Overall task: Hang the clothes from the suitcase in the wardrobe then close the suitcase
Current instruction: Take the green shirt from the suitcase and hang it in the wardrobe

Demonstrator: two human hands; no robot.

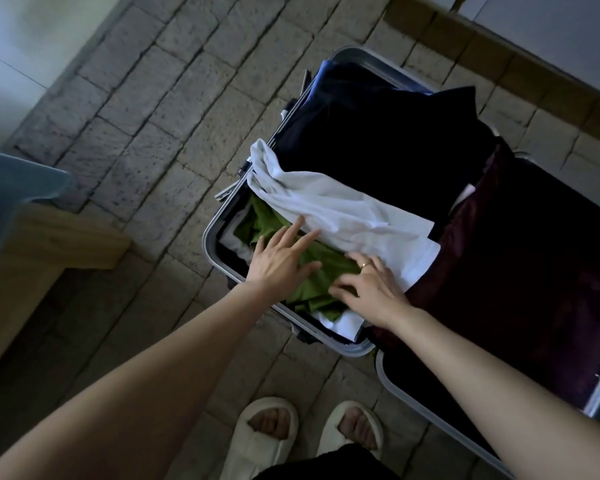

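I see the open suitcase (212,233) lying flat on the stone-tile floor (146,109), its silver rim toward the near left. The left hand (280,258) rests with fingers spread flat on the green garment (312,268) in the near compartment. The right hand (373,289), wearing a ring (364,265), presses on the same garment with fingers lightly bent. A white garment (343,206) lies just beyond, over dark clothing (378,133). White slippers (260,434) stand nearest.

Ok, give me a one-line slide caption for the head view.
Both hands, left hand and right hand, rest on a green garment beneath a white shirt in the open suitcase.
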